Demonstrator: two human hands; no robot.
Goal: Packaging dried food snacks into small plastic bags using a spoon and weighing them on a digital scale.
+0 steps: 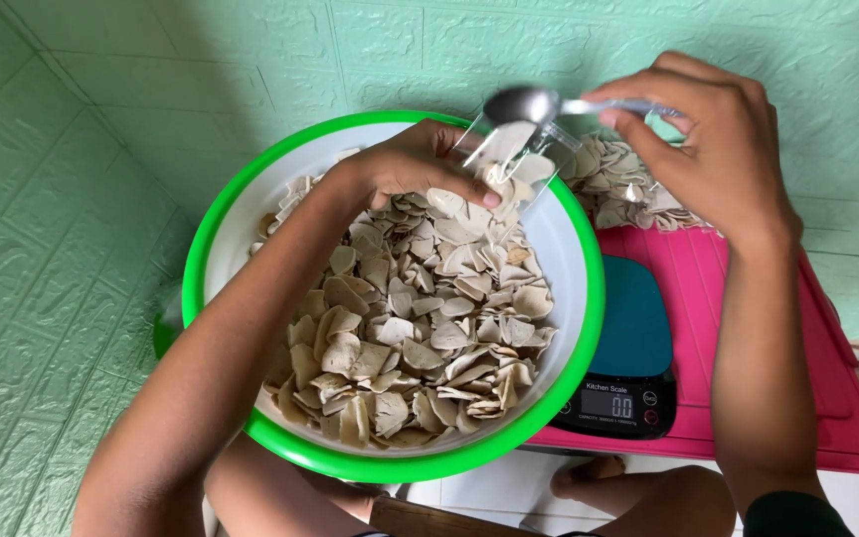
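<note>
Left hand (420, 164), fingers pinched together on the mouth of a small clear plastic bag (509, 164), holding it open just above the far rim of the basin, at about one o'clock over the heap. Right hand (713, 149), fingers closed on the handle of a shiny metal spoon (549, 104), bowl of the spoon poised at the bag's top edge, touching or nearly touching it; cannot tell which. Bag already part-filled with a few pale chips.

Below and toward six o'clock from the left hand: a big heap of thin, beige, heart-shaped dried chips (420, 328) filling a wide white plastic basin with a bright green rim (589, 318). At three o'clock from the basin, partly tucked under its rim: a small black digital kitchen scale with a teal weighing plate (633, 348), resting on a flat pink plastic lid or tray (827, 398). At twelve o'clock on that pink surface, beneath the right hand: a pile of already filled clear packets (628, 184). Green embossed wall panel (101, 149) all around.

Likely trouble: a narrow, floppy bag mouth and a loose pinch, so chips tipped off the spoon could miss and scatter, or the bag could slip and spill back. Brittle chips, prone to snapping if pressed. Basin rim overhanging the scale, liable to nudge it.
</note>
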